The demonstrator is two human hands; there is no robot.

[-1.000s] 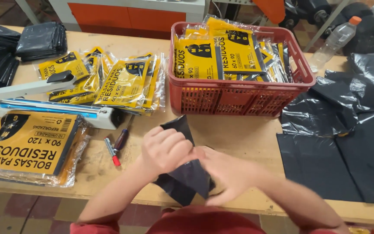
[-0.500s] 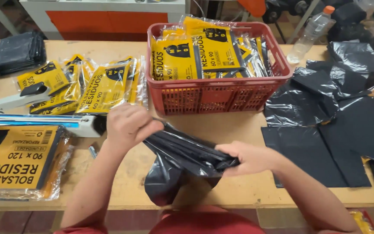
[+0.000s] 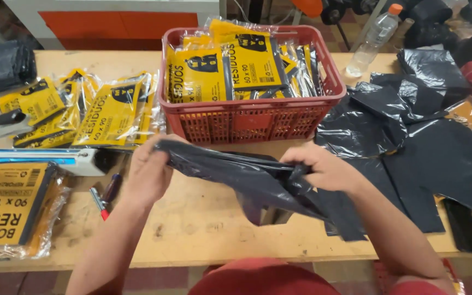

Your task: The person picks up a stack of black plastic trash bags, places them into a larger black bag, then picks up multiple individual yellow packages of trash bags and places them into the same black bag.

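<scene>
Now both hands are up over the wooden work surface (image 3: 203, 224), and between them hangs a crumpled black plastic bag (image 3: 247, 177), stretched out sideways just in front of the red slotted plastic crate (image 3: 247, 117). Left hand (image 3: 149, 169) has its fingers curled tight on the bag's left end, pinching the film near the top edge; right hand (image 3: 326, 166) is clamped on the other end, fingers closed around a bunched fold. The bag sags in the middle, its lower flap hanging down toward the surface's near edge. Behind it, the crate stands packed with upright yellow-and-black packets of bags in clear wrap (image 3: 222, 68). Off to the left, more of those yellow packets lie fanned out flat (image 3: 105, 109), and a larger flat yellow pack (image 3: 6, 210) sits at the near left corner. Just beside the left wrist, a small red-tipped pen-like tool (image 3: 105, 194) lies on the wood. To the right, a loose spread of flat black plastic bags (image 3: 427, 153) covers the surface, and a clear plastic bottle with an orange cap (image 3: 375, 38) stands at the far edge.
</scene>
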